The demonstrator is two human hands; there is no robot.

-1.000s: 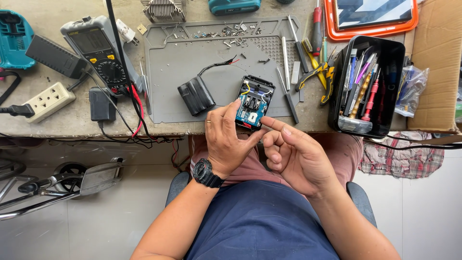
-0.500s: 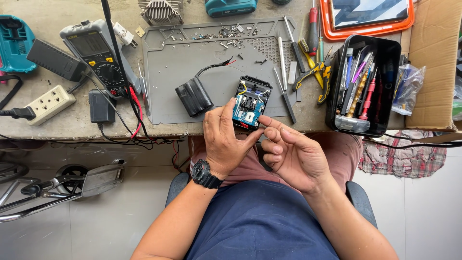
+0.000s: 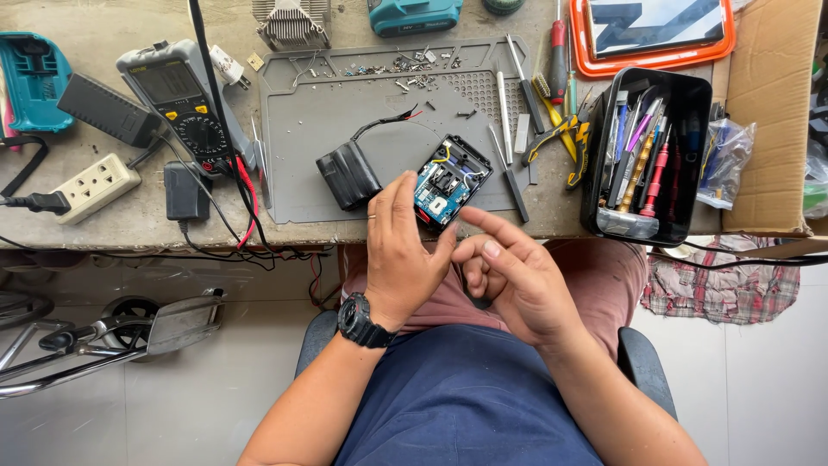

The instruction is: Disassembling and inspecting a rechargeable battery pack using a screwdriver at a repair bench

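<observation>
My left hand (image 3: 398, 250), with a black wristwatch (image 3: 362, 322), grips a small opened black housing (image 3: 450, 181) that shows a blue circuit board with wires. The housing is held at the near edge of a grey work mat (image 3: 310, 138). My right hand (image 3: 509, 272) is just below and right of it, fingers curled, index finger stretched toward the housing's lower corner; I see nothing held in it. A black battery pack (image 3: 348, 175) with red and black leads lies on the mat, left of the housing.
A multimeter (image 3: 177, 99) with red and black leads, a black adapter (image 3: 184, 192) and a white power strip (image 3: 93, 185) lie to the left. A black bin of screwdrivers and tools (image 3: 642, 155) stands at right. Loose screws, tweezers and pliers (image 3: 561, 129) lie on the mat's far side.
The view shifted slightly. My left hand keeps hold of the housing; my right hand's fingers have moved a little nearer to its lower corner.
</observation>
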